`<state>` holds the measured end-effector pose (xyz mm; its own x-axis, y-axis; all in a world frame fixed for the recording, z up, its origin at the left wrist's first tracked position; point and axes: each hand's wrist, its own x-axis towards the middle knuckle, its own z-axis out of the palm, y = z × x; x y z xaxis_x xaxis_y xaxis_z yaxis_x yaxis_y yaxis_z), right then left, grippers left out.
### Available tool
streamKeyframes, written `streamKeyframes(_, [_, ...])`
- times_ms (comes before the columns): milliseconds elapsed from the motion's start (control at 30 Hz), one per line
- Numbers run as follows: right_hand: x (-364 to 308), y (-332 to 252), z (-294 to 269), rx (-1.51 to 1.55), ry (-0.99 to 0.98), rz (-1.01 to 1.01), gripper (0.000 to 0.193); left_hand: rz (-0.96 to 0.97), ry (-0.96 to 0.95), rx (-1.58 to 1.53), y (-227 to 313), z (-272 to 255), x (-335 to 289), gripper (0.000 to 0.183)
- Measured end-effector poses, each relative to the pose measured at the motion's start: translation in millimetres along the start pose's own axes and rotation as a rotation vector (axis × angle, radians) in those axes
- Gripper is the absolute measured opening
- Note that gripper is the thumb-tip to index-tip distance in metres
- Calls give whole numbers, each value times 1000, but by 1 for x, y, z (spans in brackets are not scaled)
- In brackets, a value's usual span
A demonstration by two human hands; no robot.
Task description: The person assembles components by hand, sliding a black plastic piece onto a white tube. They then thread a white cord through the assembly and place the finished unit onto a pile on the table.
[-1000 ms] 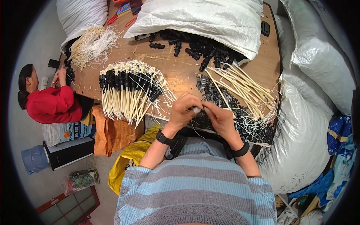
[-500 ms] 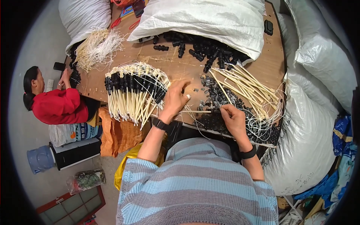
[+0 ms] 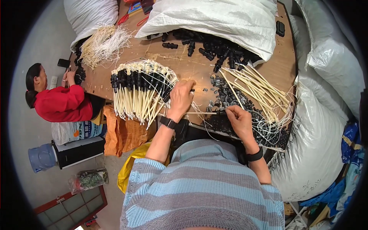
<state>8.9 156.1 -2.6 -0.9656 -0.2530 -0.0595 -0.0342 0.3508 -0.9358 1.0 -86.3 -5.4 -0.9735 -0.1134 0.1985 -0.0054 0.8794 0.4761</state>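
My right hand is closed at the near edge of the table, thumb and fingers pinched at the end of a black plastic connector. A cream tube runs out of the connector to the left, toward my left wrist. My left hand is curled above the table, a small black piece showing at its fingertips; its exact kind is unclear. Left of that hand lies a dense row of cream tubes with black connectors and white strings. Small black and clear parts are strewn beside my right hand.
Loose cream tubes lie to the right with tangled white string. A white woven sack spills black connectors at the back. Cream strands lie far left, near a person in red. Full white sacks crowd the right.
My left hand has turned so its back faces up, its fingers more curled. My right hand stays at the connector. The whole view has shifted slightly.
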Motion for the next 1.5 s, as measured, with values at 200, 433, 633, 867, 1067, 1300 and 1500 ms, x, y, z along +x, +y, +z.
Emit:
streamKeyframes(200, [6, 0, 6, 73, 48, 81, 9, 71, -85, -590, 62, 5, -12, 32])
streamKeyframes(433, [3, 8, 11, 68, 42, -21, 10, 318, 68, -537, 91, 21, -28, 26])
streamKeyframes(633, [-3, -6, 16, -266, 272, -280, 4, -274, -135, -912, 80, 23, -36, 25])
streamKeyframes(867, [-5, -14, 15, -443, 281, -438, 5, -258, -117, -857, 77, 22, -32, 15])
streamKeyframes(1067, [-5, -12, 12, -273, 194, -366, 9, -124, -43, -661, 77, 15, -26, 11])
streamKeyframes(1300, [-3, -12, -2, 37, -72, -141, 14, 103, 196, -473, 74, 14, -17, 12])
streamKeyframes(1500, [-3, -12, -11, 285, -163, -70, 17, 35, -11, -598, 70, 14, -14, 10])
